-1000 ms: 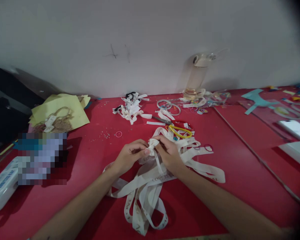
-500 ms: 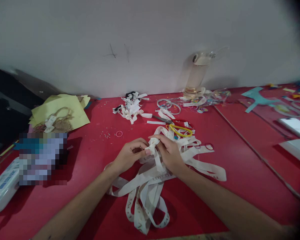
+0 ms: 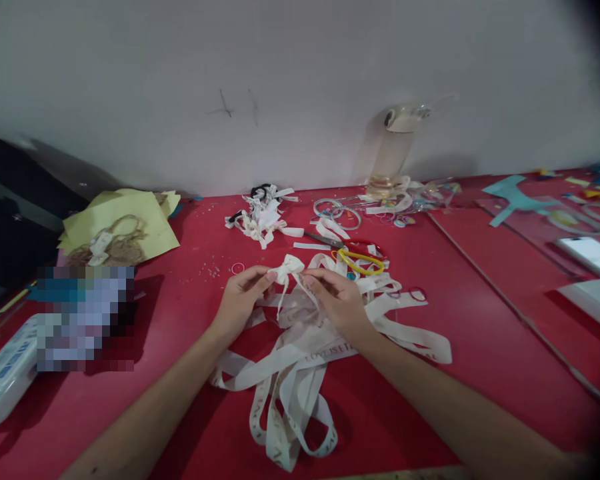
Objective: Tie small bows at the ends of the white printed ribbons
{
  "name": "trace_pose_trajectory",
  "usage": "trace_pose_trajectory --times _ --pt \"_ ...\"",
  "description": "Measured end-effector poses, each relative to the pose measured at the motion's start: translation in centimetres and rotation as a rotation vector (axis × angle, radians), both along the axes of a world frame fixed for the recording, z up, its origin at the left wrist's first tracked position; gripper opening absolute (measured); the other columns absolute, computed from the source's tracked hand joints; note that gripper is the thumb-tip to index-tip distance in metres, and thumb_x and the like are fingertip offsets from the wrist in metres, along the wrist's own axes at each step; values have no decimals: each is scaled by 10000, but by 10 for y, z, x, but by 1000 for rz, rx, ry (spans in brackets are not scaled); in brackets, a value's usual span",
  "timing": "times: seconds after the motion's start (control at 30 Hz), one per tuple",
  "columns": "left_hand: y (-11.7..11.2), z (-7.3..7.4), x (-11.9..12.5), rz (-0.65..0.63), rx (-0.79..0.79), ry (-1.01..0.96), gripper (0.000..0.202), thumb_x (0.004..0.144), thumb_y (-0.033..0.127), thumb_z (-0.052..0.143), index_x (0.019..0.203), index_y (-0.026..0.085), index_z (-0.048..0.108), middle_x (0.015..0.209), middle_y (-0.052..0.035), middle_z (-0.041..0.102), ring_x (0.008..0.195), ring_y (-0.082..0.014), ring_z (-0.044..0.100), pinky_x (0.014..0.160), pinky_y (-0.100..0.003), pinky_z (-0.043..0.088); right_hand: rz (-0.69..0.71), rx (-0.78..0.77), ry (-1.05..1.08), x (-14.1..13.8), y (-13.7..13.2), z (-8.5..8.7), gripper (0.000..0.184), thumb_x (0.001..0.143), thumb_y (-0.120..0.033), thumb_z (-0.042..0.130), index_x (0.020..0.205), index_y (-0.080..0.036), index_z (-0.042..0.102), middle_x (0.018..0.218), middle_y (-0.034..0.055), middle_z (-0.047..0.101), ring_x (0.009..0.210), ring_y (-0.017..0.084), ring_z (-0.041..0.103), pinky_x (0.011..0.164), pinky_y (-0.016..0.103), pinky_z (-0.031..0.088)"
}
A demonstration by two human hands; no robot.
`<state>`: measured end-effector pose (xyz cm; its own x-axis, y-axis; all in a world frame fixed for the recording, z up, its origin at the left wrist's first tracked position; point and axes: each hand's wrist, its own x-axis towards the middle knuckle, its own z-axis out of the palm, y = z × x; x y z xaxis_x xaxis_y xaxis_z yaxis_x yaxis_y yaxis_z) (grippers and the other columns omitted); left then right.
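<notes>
A small white ribbon bow is stretched between my two hands above the red table. My left hand pinches its left loop and my right hand pinches its right side. Two thin tails hang down from the bow's knot. Under my hands lies a tangled heap of long white printed ribbon, spreading toward the table's near edge and to the right.
Scissors with red and yellow handles lie just behind my right hand. A pile of finished white bows sits farther back, with plastic rings and a clear bottle by the wall. Yellow paper lies left, a white box at the left edge.
My hands have drawn apart and lifted a little toward the wall, pulling the bunched ribbon out into a bow shape with spread loops.
</notes>
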<state>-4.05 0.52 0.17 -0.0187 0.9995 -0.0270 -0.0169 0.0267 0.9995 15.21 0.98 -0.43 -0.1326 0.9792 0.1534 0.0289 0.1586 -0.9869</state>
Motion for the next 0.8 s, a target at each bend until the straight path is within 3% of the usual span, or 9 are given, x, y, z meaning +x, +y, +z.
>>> trace_pose_trajectory --times 0.13,0.23,0.3,0.37,0.57,0.67,0.8 --pt "5 -1 -5 73 55 -12 215 808 397 650 838 187 681 684 13 607 615 -94 536 570 -194 417 -18 29 -14 1 -1 3 247 853 -402 603 958 -217 726 913 35 718 726 140 625 642 243 509" --pt "12 0 -10 127 94 41 230 813 407 638 849 187 691 718 0 630 659 -106 556 599 -203 432 50 29 -21 0 -3 3 229 853 -385 609 950 -210 719 792 15 689 591 104 577 548 218 480" --pt "18 2 -14 140 116 152 237 798 404 656 831 174 703 724 -10 647 659 -100 552 624 -202 433 134 61 -48 -1 -4 1 197 859 -349 611 952 -213 717 724 0 669 570 97 573 548 212 473" --pt "25 5 -16 171 133 145 255 790 417 658 855 174 704 713 -12 647 642 -108 559 608 -213 438 196 115 -81 -2 -6 1 170 866 -314 608 956 -220 716 702 -6 668 584 96 588 567 208 475" --pt "58 12 -17 231 203 71 247 753 407 682 827 172 687 711 -15 647 623 -113 576 552 -208 443 205 172 -105 -4 -6 -1 142 875 -283 599 947 -224 707 695 -8 672 602 98 605 570 200 471" --pt "75 12 -15 209 213 60 270 773 389 658 936 177 695 946 -70 695 753 -140 619 567 -209 455 206 155 -106 -4 -5 -2 144 880 -295 593 944 -226 701 679 -10 662 598 100 598 568 203 466" --pt "79 9 -12 196 190 63 440 798 301 632 1228 222 586 1228 -88 630 925 -169 634 775 -290 501 204 118 -86 -3 -6 -3 160 895 -323 570 948 -226 686 696 -7 647 607 99 579 580 212 462"
